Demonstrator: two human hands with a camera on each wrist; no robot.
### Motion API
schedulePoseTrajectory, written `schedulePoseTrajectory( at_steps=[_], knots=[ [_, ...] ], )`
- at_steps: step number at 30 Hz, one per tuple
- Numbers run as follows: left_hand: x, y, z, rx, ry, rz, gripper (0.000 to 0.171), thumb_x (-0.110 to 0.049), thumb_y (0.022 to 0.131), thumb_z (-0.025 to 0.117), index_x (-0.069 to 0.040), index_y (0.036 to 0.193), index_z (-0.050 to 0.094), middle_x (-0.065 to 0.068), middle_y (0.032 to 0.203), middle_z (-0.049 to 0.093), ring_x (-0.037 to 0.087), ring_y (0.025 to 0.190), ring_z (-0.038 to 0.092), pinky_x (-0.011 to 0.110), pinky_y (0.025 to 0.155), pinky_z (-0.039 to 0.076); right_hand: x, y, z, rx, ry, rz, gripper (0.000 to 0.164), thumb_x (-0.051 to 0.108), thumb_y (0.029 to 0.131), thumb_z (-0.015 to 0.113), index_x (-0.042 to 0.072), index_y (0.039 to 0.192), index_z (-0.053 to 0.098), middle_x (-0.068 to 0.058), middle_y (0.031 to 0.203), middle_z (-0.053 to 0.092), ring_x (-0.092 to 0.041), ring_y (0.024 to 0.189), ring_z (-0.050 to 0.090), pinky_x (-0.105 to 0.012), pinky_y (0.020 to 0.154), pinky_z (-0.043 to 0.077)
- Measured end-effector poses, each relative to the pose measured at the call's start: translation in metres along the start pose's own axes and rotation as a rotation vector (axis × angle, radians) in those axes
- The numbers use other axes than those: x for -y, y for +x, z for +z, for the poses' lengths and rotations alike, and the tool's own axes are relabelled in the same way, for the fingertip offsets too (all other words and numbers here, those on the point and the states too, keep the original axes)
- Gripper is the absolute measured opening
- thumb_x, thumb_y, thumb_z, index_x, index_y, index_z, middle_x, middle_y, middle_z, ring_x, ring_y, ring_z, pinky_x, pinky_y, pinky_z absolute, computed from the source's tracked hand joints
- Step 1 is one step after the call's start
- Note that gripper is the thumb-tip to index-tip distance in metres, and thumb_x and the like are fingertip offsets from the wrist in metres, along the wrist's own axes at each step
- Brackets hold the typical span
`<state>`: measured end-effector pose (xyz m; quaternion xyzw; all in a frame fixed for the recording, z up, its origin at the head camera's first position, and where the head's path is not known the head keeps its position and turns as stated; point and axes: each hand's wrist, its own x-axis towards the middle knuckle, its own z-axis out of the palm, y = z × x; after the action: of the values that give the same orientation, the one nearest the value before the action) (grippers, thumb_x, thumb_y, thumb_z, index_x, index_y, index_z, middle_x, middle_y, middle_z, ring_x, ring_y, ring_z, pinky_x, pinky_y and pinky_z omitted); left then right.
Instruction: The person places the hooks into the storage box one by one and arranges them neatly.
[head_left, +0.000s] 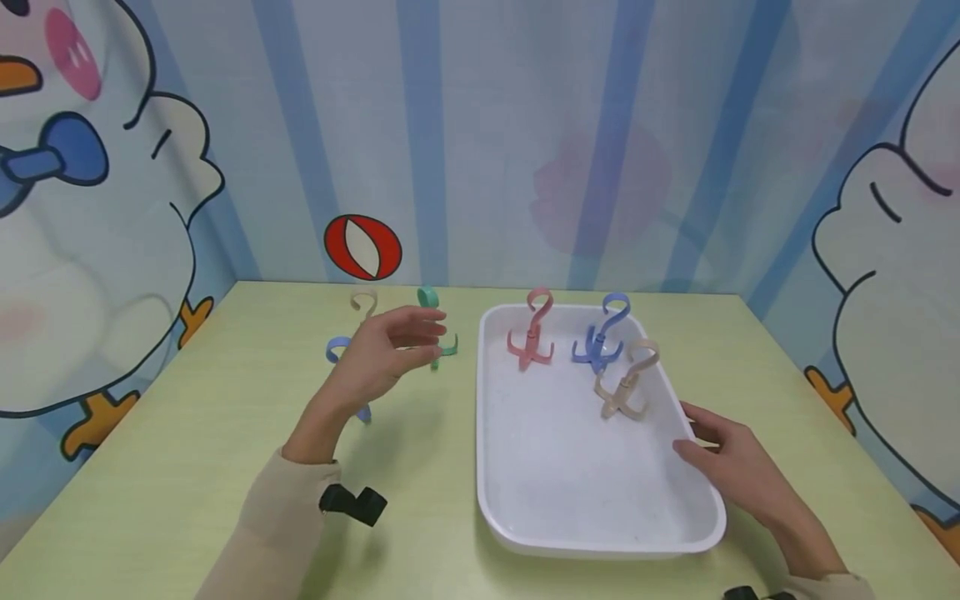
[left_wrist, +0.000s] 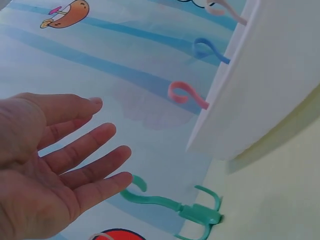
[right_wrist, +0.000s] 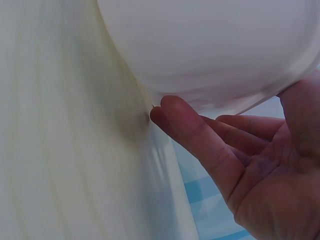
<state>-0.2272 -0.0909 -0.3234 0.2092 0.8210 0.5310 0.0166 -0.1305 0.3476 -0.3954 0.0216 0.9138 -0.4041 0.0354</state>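
Note:
My left hand (head_left: 393, 350) hovers with loosely extended fingers and holds nothing. Just beyond it stands a green pronged hanging hook (left_wrist: 200, 214), partly covered by the fingers in the head view. A blue hook (head_left: 337, 345) and a beige hook (head_left: 365, 295) are mostly hidden behind this hand. On the right, my right hand (head_left: 738, 462) grips the side of a white tray (head_left: 570, 492), thumb at the rim and fingers against the outside. Inside the tray stand a pink hook (head_left: 531, 346), a second blue hook (head_left: 597, 348) and a second beige hook (head_left: 622, 398).
A pale green table (head_left: 150, 500) carries everything. Behind it hangs a striped blue backdrop (head_left: 495, 167) with cartoon figures at both sides. The tray's raised walls stand between the two hands.

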Motion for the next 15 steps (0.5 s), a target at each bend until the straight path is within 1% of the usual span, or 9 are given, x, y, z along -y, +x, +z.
schedulePoseTrajectory(
  at_steps=[2,6,9,15],
  knots=[
    [-0.001,-0.001,-0.006,-0.006,-0.015,0.007,0.046,-0.011,0.101,0.07,-0.009,0.146,0.061,0.016,0.14,0.068,0.034,0.129,0.066,0.052,0.107,0.056,0.001,0.0,0.0,-0.001,-0.004,0.002,0.068,0.019,0.104,0.064,-0.003,0.161,0.036,-0.035,0.146,0.056,-0.037,0.113,0.071,-0.035,0.079,0.066],
    [-0.001,-0.004,-0.014,-0.025,-0.021,-0.01,0.047,-0.014,0.101,0.07,-0.011,0.147,0.059,0.015,0.14,0.068,0.033,0.13,0.066,0.053,0.11,0.054,0.002,0.0,-0.001,0.0,-0.011,0.007,0.068,0.019,0.105,0.064,-0.003,0.162,0.035,-0.036,0.148,0.055,-0.038,0.114,0.071,-0.035,0.08,0.066],
    [-0.001,-0.004,-0.016,-0.035,-0.011,-0.024,0.048,-0.016,0.102,0.07,-0.012,0.148,0.059,0.014,0.14,0.069,0.033,0.13,0.066,0.053,0.11,0.054,0.002,0.0,-0.001,-0.001,-0.012,0.011,0.067,0.02,0.105,0.063,-0.003,0.162,0.035,-0.036,0.148,0.054,-0.038,0.114,0.071,-0.036,0.08,0.066],
    [-0.001,-0.005,-0.019,-0.05,0.012,-0.033,0.047,-0.016,0.102,0.07,-0.012,0.148,0.06,0.014,0.141,0.068,0.034,0.13,0.066,0.053,0.108,0.056,0.002,0.0,-0.001,0.005,-0.006,0.016,0.068,0.019,0.105,0.063,-0.003,0.162,0.034,-0.036,0.148,0.055,-0.039,0.115,0.071,-0.037,0.081,0.066]
  ],
)
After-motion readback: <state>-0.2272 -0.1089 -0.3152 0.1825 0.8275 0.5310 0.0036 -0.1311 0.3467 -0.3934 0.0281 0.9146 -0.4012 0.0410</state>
